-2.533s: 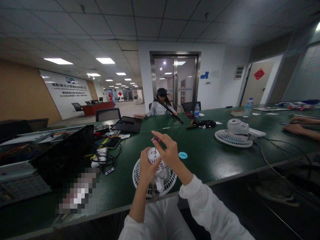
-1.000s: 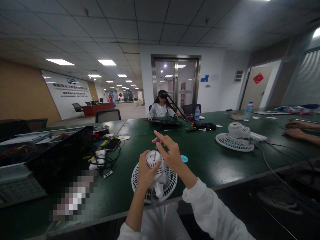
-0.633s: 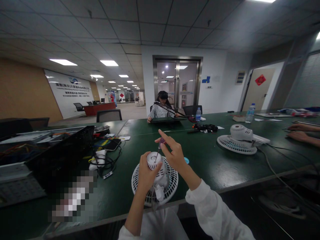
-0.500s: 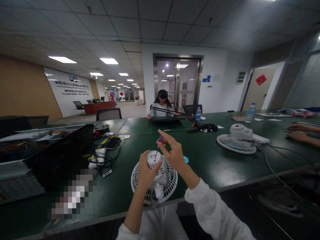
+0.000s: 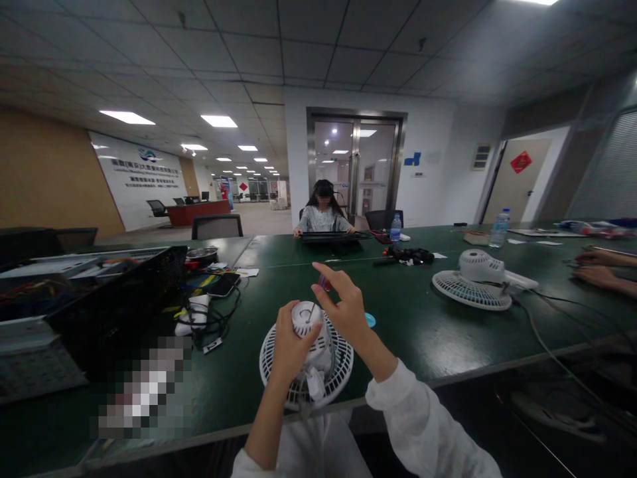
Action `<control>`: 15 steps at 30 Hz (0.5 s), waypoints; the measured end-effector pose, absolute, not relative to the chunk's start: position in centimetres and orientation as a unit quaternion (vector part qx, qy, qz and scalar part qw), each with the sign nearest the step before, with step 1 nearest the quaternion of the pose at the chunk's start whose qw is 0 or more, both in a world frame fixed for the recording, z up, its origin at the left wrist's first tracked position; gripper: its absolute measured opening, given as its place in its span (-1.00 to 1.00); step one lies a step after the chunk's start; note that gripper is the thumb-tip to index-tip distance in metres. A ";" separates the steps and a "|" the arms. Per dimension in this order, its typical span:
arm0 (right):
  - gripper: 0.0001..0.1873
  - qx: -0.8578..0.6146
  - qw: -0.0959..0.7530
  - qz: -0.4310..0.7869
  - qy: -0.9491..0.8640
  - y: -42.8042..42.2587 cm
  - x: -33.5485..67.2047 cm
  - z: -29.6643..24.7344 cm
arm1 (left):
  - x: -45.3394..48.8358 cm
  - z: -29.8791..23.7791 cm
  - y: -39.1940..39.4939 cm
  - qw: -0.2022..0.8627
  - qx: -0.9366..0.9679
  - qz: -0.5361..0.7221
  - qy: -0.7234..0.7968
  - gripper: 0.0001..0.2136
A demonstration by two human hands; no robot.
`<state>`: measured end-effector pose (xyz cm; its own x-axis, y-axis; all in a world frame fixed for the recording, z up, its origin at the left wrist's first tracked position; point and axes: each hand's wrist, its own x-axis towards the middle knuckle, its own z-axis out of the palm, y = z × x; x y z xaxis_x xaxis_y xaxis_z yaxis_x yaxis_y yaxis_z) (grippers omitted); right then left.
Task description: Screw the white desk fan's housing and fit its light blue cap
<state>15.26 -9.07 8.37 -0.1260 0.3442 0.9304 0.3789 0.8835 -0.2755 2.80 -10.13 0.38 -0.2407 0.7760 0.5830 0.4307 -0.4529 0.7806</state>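
A white fan [image 5: 307,362] lies face down on the table in front of me, its round grille below and the motor housing [image 5: 324,348] on top. My left hand [image 5: 291,345] is wrapped round the upper housing, thumb on the near right side. My right hand [image 5: 343,302] is just above and to the right, pinching the reddish handle of a screwdriver [image 5: 325,283], which the fingers partly hide. The thin metal shaft slants down to the housing's top, at a hole. The tip itself is not visible.
A small blue cap-like piece [image 5: 369,320] lies right of the fan. Another white fan [image 5: 470,290] with trailing cables is farther right, near another person's hands [image 5: 602,269]. Left are cables [image 5: 219,318] and an open computer case [image 5: 124,305]. Someone sits opposite [image 5: 323,216].
The screwdriver leans more to the right, and its handle sits lower and deeper behind my right fingers. My left hand keeps its hold. Across the table, the person has lowered a dark object.
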 end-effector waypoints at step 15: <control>-0.53 -0.213 0.617 0.010 -0.757 -9.2 15.2 8.3 | 2.6 0.3 -10.1 0.151 0.595 0.609 0.502 -0.56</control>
<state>15.17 -9.18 8.25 -0.1476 0.3353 0.9305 0.3102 0.9090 -0.2784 2.63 -10.06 0.25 -0.2466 0.7808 0.5741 0.4136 -0.4510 0.7909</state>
